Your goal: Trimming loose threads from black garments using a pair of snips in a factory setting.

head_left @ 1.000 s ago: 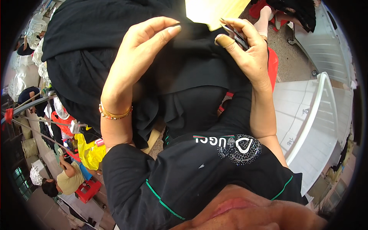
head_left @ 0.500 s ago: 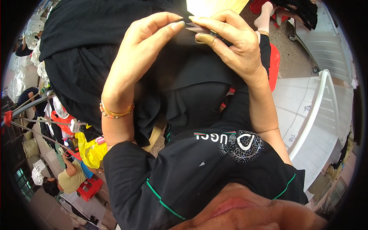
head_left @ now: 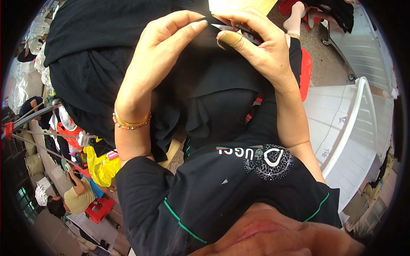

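My left hand [head_left: 164, 42] is raised at the upper middle, its thumb and index finger pinching a bit of the black cloth [head_left: 98, 72]. Close to its right, my right hand [head_left: 269, 53] grips a small pair of thread snips [head_left: 224, 27]. Their pointed metal blades face my left fingertips, a small gap away. A tan cover [head_left: 231, 39] wraps the tip of my right thumb. Most of the snips' body is hidden in the right palm. The large mass of black cloth spreads beneath both hands and over my lap.
A pale board [head_left: 252, 6] lies beyond my hands. White plastic bins [head_left: 333, 123] stand at the right, near a red stool [head_left: 306, 74]. A yellow bag [head_left: 101, 168] hangs at the left by metal bars [head_left: 38, 116]. Another person [head_left: 79, 196] sits farther left.
My right hand has drawn the snips slightly right, away from the left fingertips, and their blades show at a different angle. My left hand stays almost in place.
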